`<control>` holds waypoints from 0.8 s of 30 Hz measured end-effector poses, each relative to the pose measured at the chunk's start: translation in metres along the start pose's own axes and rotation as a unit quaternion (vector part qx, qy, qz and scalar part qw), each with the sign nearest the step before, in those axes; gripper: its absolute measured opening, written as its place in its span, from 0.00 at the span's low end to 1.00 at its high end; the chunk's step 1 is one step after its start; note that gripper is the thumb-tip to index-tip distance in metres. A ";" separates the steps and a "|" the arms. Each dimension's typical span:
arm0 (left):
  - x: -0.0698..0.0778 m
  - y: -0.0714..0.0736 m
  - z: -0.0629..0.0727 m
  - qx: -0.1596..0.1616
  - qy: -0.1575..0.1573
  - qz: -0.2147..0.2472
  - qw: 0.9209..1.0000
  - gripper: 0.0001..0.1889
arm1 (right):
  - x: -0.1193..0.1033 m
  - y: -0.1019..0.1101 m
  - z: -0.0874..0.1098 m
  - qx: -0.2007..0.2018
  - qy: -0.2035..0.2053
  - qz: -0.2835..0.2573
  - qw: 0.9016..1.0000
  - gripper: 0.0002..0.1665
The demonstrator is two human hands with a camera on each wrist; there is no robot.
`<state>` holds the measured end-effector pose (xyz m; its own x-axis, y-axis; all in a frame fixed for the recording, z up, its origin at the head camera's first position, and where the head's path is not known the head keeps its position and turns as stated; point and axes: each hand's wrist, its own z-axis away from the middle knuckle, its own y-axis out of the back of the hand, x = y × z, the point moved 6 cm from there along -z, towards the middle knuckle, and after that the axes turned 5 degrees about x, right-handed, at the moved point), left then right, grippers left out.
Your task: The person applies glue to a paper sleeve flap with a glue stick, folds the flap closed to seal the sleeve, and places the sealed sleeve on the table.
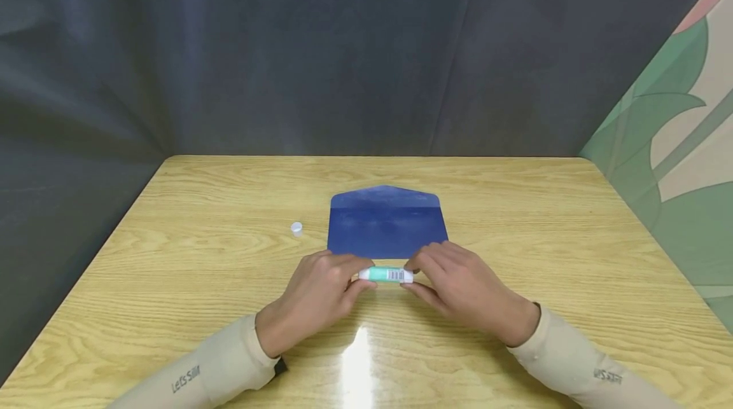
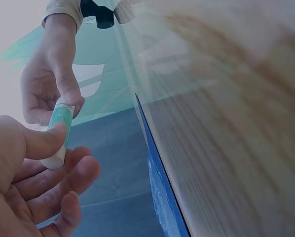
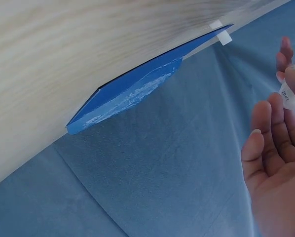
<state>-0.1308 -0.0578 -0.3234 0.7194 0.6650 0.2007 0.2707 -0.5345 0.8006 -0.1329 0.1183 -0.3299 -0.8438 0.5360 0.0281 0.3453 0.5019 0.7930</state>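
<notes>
A glue stick point(image 1: 385, 274) with a white and mint-green label lies level between both hands, over the table just in front of the envelope. My left hand point(image 1: 321, 291) pinches its left end between thumb and fingers. At the other end, by the barcode, my right hand point(image 1: 458, 282) pinches the base. The blue envelope point(image 1: 386, 231) lies with its flap point(image 1: 385, 196) spread open toward the back. Whitish smears show on that flap point(image 3: 130, 98) in the right wrist view. A small white cap point(image 1: 296, 228) stands left of the envelope.
The wooden table point(image 1: 200, 237) reaches back to a dark cloth point(image 1: 321, 53) hanging behind it. A leaf-patterned panel point(image 1: 676, 161) borders the right side. Light glares on the tabletop between the forearms.
</notes>
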 end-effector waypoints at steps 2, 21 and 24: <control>0.000 0.000 0.000 0.000 -0.001 0.000 1.000 0.12 | 0.000 0.000 0.000 0.000 0.000 -0.002 1.000 0.14; 0.001 0.000 0.001 0.016 -0.022 -0.005 1.000 0.12 | 0.000 -0.001 0.001 0.006 0.012 0.008 1.000 0.18; 0.001 0.000 0.000 0.022 -0.023 0.002 0.999 0.12 | 0.000 -0.001 0.001 0.011 0.010 0.005 1.000 0.18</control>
<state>-0.1294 -0.0573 -0.3229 0.7487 0.6389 0.1768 0.2954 -0.5603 0.7738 -0.1331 0.1183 -0.3312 -0.8480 0.5276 0.0490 0.3632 0.5113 0.7789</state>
